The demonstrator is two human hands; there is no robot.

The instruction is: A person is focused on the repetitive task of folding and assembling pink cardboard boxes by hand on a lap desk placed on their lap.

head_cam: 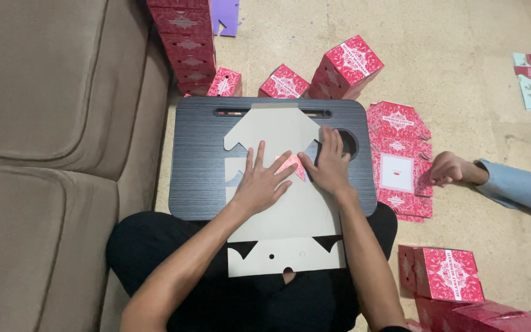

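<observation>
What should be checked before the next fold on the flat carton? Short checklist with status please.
1. Flat carton blank lies grey side up on the black lap tray: ok.
2. Left hand flat on the blank, fingers spread: ok.
3. Right hand pressing beside the folded red flap: ok.
4. Flap crease fully set: cannot tell, the fingers cover its edges.
5. Blank fully supported: not ok, its near end overhangs the tray onto the lap.
6. Other person's hand clear of the tray, over the flat red cartons on the floor: ok.
</observation>
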